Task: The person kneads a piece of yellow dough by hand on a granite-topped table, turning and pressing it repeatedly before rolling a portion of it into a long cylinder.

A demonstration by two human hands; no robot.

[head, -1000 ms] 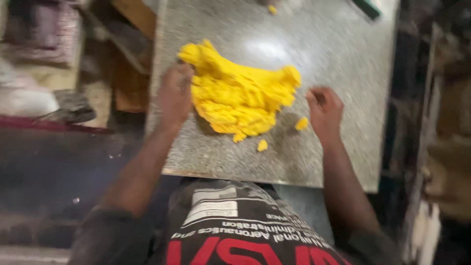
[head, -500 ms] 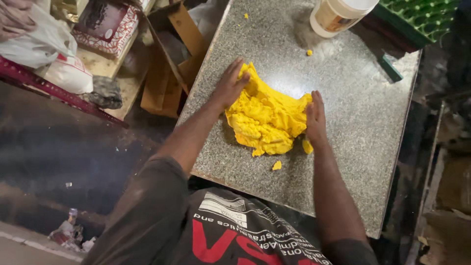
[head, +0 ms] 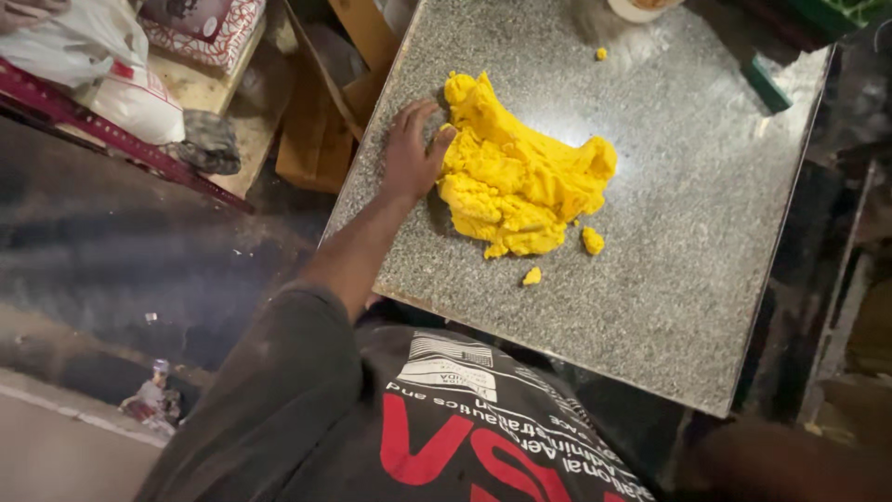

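Note:
A big lump of bright yellow dough (head: 520, 181) lies on a speckled grey stone slab (head: 688, 251). My left hand (head: 413, 153) rests flat on the slab with its fingers spread, pressing against the dough's left side. Two small yellow crumbs (head: 592, 241) lie just in front of the lump, and another crumb (head: 601, 54) sits farther back. My right hand is out of view; only a dark blur of my arm shows at the bottom right.
A white container (head: 641, 7) stands at the slab's far edge, and a green flat object (head: 767, 82) lies at the far right. To the left are wooden boards (head: 325, 112), a white sack (head: 139, 98) and a red rail (head: 111, 139).
My right hand has left the dough and dropped out of view. My left hand has stayed against the lump's left side. The view has shifted.

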